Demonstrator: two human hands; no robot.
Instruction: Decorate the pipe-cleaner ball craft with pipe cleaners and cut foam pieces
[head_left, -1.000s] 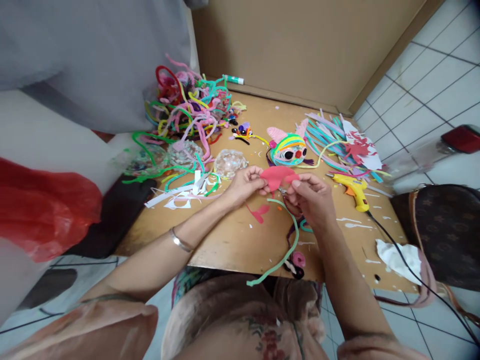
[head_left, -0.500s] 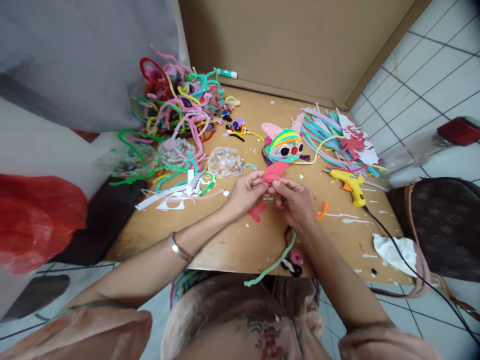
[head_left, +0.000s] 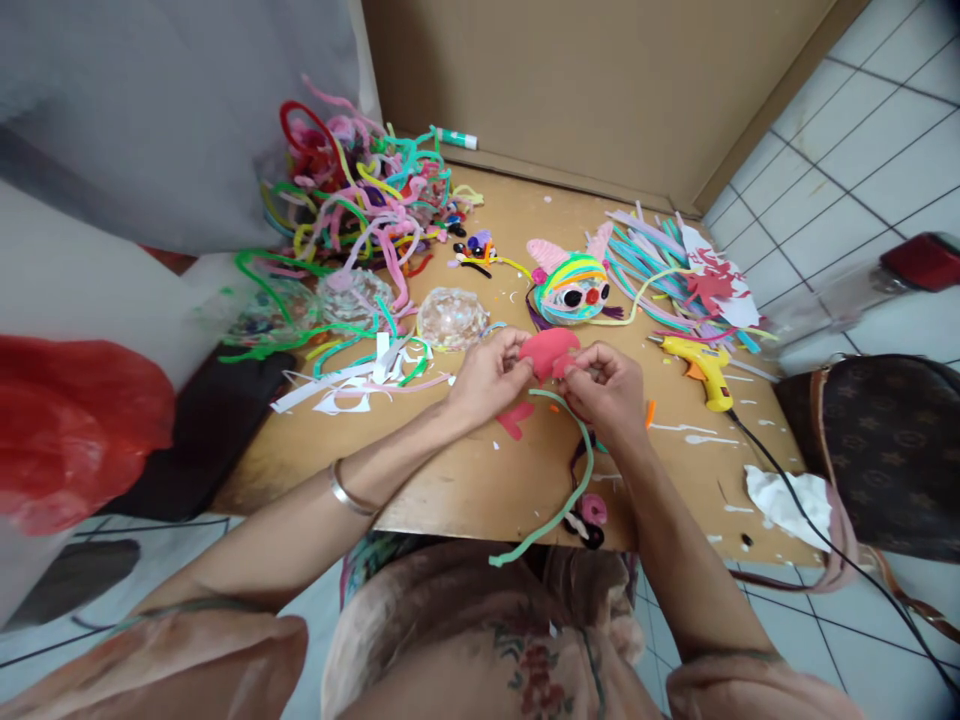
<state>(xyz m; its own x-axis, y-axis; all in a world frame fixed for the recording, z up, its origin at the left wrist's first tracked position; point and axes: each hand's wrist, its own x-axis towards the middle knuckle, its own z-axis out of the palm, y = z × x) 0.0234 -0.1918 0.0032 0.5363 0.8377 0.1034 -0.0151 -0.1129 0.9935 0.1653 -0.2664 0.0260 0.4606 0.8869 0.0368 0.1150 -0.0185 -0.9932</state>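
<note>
A piece of red paper [head_left: 548,353] is held up above the table between my two hands. My left hand [head_left: 491,375] pinches its left side, fingers behind and thumb in front. My right hand [head_left: 606,388] grips its right edge, where a smaller red part shows at the fingertips; I cannot tell whether that part is separate. Just beyond the paper stands a pipe-cleaner animal head [head_left: 574,288] with pink ears, black eyes and a red nose. A red paper scrap [head_left: 516,420] lies below my hands. Close to my right wrist curves a green pipe cleaner [head_left: 581,480].
A yellow glue gun [head_left: 705,368] lies at right, its cord trailing off the table. Tangled pipe cleaners [head_left: 352,200] pile up at back left, near a clear plastic dome [head_left: 451,318]. White paper strips [head_left: 375,375] are at left. A brown bag [head_left: 885,450] stands at right.
My right hand has moved slightly right and away from my left hand. The red paper has turned and now shows a wider, rounder face. More of the green pipe cleaner is visible.
</note>
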